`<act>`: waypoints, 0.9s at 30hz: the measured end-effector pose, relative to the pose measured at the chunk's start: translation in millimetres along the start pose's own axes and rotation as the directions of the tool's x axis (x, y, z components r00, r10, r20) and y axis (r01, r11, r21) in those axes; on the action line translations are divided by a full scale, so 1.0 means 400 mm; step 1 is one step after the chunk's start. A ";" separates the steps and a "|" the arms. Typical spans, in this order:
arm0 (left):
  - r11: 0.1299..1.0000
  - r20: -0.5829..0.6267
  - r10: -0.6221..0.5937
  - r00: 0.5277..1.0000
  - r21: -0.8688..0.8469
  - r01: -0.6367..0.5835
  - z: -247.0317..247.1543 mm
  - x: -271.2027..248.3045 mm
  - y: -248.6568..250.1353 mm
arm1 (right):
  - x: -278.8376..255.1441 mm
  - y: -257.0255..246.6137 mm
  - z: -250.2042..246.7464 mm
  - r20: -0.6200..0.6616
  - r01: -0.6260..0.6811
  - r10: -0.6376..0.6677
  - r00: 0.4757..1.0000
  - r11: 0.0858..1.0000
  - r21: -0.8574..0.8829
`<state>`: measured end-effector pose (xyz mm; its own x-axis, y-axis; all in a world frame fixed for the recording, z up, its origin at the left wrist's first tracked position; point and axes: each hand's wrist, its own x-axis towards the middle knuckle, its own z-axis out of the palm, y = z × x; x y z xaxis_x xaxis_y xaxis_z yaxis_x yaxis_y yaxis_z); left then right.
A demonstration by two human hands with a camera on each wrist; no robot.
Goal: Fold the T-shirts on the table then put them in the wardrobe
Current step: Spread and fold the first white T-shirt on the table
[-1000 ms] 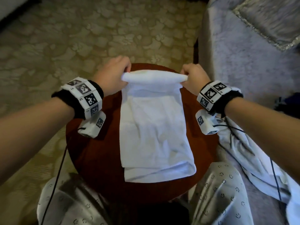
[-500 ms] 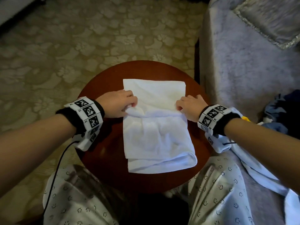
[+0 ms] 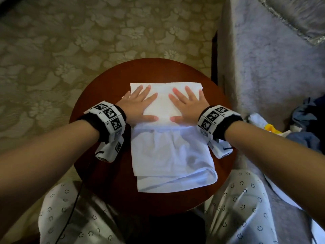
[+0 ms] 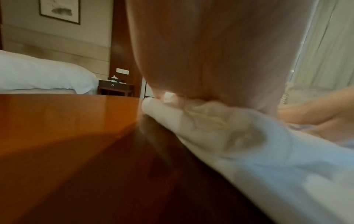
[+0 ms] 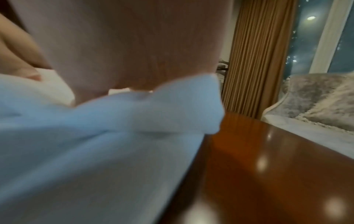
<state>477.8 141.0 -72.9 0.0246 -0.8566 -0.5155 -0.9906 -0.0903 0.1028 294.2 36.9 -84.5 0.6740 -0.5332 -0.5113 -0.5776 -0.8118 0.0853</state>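
**Hands flat on a half-folded white T-shirt**

Carpet with a pale flower pattern fills the far and left part of the head view, and a grey-covered sofa runs down the right side, with a heap of blue and white clothes lying on it beside the right forearm. Between them stands the round, polished reddish-brown table, right in front of the person's knees in smiley-print trousers.

On the table lies the white T-shirt, folded into a long strip that reaches from the far part of the top toward the near edge. Its far end is doubled back over itself — a squarer, thicker panel sits on top there, and the near end shows two layered hems.

Both hands press down on that doubled panel. The left hand rests on its left half, the right hand on its right half, palms down, fingers straight and spread apart, thumbs pointing toward each other with a bare patch of cloth between them. Neither hand grips anything. The wrist views — both blurred — show each palm from below meeting the folded edge of the shirt, with bare table beside it.

Each wrist carries a black band with white marker blocks.
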 end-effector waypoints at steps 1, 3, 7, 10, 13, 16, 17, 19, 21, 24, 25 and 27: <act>0.999 0.032 -0.007 0.999 0.040 0.006 0.002 0.003 -0.002 | 0.007 0.009 0.006 0.011 0.004 -0.004 1.000 1.000 0.013; 0.992 0.099 -0.023 0.995 0.129 0.010 -0.008 0.011 -0.003 | 0.011 0.016 0.010 0.040 0.018 -0.020 0.999 0.998 0.060; 0.997 0.075 -0.013 0.997 0.077 0.007 -0.043 0.025 -0.015 | 0.012 0.023 -0.017 -0.106 0.027 -0.009 0.994 0.985 0.169; 0.983 -0.186 -0.073 0.980 -0.181 0.039 -0.060 0.027 -0.027 | 0.015 0.060 -0.053 -0.257 -0.105 0.184 0.949 0.950 0.293; 0.933 -0.218 -0.183 0.959 -0.347 0.099 -0.073 0.035 -0.038 | 0.031 0.105 -0.066 -0.120 -0.172 0.204 0.972 0.957 0.232; 0.894 -0.152 -0.252 0.956 -0.414 0.170 -0.086 0.047 -0.047 | 0.048 0.116 -0.075 -0.082 -0.166 0.203 0.976 0.929 0.331; 0.878 -0.153 -0.282 0.947 -0.439 0.190 -0.091 0.052 -0.051 | 0.054 0.116 -0.080 -0.098 -0.157 0.206 0.974 0.916 0.370; 0.871 -0.183 -0.303 0.935 -0.450 0.195 -0.100 0.056 -0.060 | 0.060 0.118 -0.088 -0.092 -0.142 0.206 0.974 0.877 0.460; 0.885 -0.196 -0.273 0.942 -0.434 0.166 -0.112 0.051 -0.068 | 0.056 0.128 -0.100 -0.059 -0.141 0.202 0.978 0.837 0.529; 0.891 -0.261 -0.227 0.938 -0.445 0.092 -0.137 0.028 -0.079 | 0.032 0.143 -0.130 -0.087 -0.121 0.222 0.971 0.775 0.621; 0.880 -0.298 -0.215 0.930 -0.473 0.052 -0.144 0.018 -0.080 | 0.020 0.145 -0.142 -0.122 -0.104 0.235 0.964 0.759 0.643; 0.842 -0.385 -0.203 0.900 -0.538 -0.040 -0.158 -0.008 -0.078 | -0.011 0.138 -0.170 -0.231 -0.034 0.233 0.945 0.770 0.637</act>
<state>517.2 114.4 -20.8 0.2752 -0.9485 -0.1570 -0.7626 -0.3148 0.5651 290.6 -21.7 -19.3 0.6085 -0.7478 -0.2655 -0.7613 -0.4557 -0.4613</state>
